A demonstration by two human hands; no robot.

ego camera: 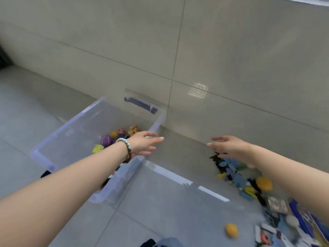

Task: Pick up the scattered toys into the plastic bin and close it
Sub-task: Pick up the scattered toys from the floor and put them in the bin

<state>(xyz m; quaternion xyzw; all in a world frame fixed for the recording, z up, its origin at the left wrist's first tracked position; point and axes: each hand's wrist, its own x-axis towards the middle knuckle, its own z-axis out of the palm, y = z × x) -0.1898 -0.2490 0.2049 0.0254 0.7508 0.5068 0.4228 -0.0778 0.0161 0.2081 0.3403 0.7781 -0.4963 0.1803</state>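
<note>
A clear plastic bin (53, 139) stands open on the floor by the wall, with several small colourful toys (114, 138) lying in its far corner. My left hand (144, 143), a bead bracelet on its wrist, hovers over the bin's right rim with fingers spread and holds nothing. My right hand (226, 146) reaches out, fingers straight and empty, above a heap of scattered toys (238, 177) that runs along the floor to the lower right. A yellow ball (264, 183) lies in that heap and a yellow egg-shaped toy (231, 229) lies apart near the bottom.
The tiled wall (213, 50) stands close behind the bin. A dark latch handle (140, 105) shows at the bin's far end. Flat cards and blue pieces (293, 220) crowd the lower right corner. Grey floor tiles (160, 211) lie between the bin and the heap.
</note>
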